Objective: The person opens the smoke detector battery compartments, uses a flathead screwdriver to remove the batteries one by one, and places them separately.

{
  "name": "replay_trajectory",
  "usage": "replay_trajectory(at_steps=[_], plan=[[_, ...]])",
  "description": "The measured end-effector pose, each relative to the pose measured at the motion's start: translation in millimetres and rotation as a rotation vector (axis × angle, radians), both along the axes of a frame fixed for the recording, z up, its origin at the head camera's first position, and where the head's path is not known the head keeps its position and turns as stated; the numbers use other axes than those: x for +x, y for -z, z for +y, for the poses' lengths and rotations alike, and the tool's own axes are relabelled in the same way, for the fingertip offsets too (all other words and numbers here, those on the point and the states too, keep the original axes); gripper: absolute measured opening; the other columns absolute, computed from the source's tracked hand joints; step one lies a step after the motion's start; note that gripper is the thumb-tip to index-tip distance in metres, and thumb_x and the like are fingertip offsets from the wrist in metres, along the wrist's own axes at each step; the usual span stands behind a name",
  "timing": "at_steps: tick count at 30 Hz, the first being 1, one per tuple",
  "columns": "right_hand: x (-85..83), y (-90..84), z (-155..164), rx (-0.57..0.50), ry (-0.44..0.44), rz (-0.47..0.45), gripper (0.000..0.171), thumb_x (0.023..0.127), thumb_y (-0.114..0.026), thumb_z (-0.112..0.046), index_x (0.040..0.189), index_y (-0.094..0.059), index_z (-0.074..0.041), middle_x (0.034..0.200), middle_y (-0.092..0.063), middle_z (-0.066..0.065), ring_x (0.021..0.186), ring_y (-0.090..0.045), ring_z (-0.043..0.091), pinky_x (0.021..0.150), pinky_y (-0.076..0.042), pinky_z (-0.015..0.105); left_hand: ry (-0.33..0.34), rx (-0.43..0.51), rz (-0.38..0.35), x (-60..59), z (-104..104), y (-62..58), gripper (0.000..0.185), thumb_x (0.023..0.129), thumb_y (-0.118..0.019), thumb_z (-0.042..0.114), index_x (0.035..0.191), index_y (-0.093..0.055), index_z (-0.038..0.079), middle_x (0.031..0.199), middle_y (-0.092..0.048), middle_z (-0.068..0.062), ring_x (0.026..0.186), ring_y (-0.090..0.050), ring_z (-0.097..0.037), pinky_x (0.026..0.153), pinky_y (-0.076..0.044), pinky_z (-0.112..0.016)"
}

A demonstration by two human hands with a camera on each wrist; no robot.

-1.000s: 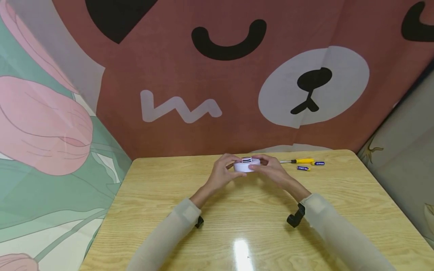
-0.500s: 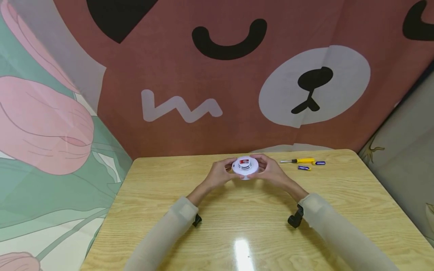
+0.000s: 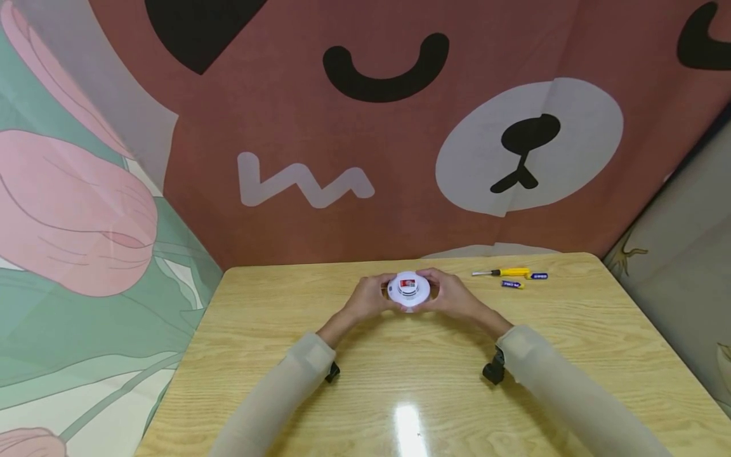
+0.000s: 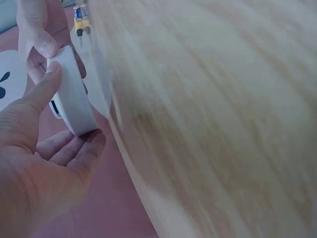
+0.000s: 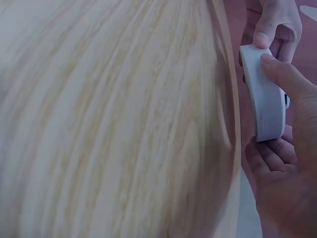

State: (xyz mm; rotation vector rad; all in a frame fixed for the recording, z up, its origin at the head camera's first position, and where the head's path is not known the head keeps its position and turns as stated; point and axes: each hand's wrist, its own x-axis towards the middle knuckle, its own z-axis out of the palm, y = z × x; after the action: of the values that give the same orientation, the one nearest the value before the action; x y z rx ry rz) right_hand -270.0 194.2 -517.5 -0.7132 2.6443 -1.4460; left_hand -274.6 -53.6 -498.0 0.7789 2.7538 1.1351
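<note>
A white round smoke detector point(image 3: 408, 297) is held between both hands over the back of the table, its domed face with a red label turned toward the head camera. My left hand point(image 3: 367, 298) grips its left rim, and my right hand point(image 3: 455, 294) grips the right rim. Seen edge-on in the left wrist view, the detector point(image 4: 75, 96) sits between thumb and fingers of the left hand point(image 4: 47, 173). In the right wrist view, the right thumb presses the detector's point(image 5: 267, 101) near side with fingers beneath. Its underside is hidden from the head view.
To the right on the wooden table point(image 3: 411, 368) lies a screwdriver point(image 3: 513, 271) with a yellow handle. Two small batteries point(image 3: 512, 284) in blue and yellow lie close by it. Behind the table's back edge hangs a printed cloth point(image 3: 308, 235).
The smoke detector has tilted from nearly edge-on until its labelled face shows. Both hands have shifted with it slightly toward the person and a little left.
</note>
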Motion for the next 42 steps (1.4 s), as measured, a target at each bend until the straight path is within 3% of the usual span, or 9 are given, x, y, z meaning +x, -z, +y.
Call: replay_trajectory(at_steps=[13, 31, 39, 42], plan=[[1.8, 2.9, -7, 0.102, -0.053, 0.035, 0.088, 0.075, -0.099, -0.02, 0.146, -0.054, 0.007, 0.138, -0.066, 0.021, 0.124, -0.066, 0.033, 0.103, -0.056, 0.048, -0.014, -0.09, -0.009, 0.2, 2, 8.3, 0.077, 0.075, -0.099, 0.025, 0.14, -0.066, 0.001, 0.137, -0.071, -0.015, 0.125, -0.067, -0.027, 0.107, -0.053, -0.039], [-0.1, 6.4, -8, 0.227, -0.061, 0.12, 0.091, 0.082, -0.094, -0.035, 0.15, -0.051, 0.006, 0.143, -0.063, 0.022, 0.127, -0.064, 0.033, 0.105, -0.054, 0.05, 0.013, -0.093, 0.036, -1.8, -1, 12.5, 0.075, 0.076, -0.099, 0.02, 0.14, -0.065, -0.001, 0.134, -0.071, -0.016, 0.122, -0.068, -0.028, 0.105, -0.054, -0.041], [4.8, -6.3, -2, 0.38, 0.018, 0.143, 0.085, 0.093, -0.081, -0.05, 0.155, -0.05, -0.001, 0.155, -0.055, 0.018, 0.14, -0.055, 0.038, 0.113, -0.046, 0.057, -0.024, -0.11, -0.024, 0.6, -7, 4.7, 0.08, 0.087, -0.091, 0.032, 0.152, -0.055, 0.002, 0.155, -0.056, -0.016, 0.143, -0.053, -0.035, 0.119, -0.042, -0.051], [6.3, -13.1, 3, 0.453, 0.063, 0.17, 0.085, 0.095, -0.075, -0.055, 0.157, -0.049, -0.003, 0.16, -0.05, 0.02, 0.145, -0.048, 0.043, 0.115, -0.042, 0.064, -0.059, -0.169, -0.025, 0.4, -13, -0.2, 0.083, 0.093, -0.083, 0.043, 0.158, -0.049, 0.006, 0.164, -0.045, -0.017, 0.151, -0.042, -0.038, 0.119, -0.039, -0.059]])
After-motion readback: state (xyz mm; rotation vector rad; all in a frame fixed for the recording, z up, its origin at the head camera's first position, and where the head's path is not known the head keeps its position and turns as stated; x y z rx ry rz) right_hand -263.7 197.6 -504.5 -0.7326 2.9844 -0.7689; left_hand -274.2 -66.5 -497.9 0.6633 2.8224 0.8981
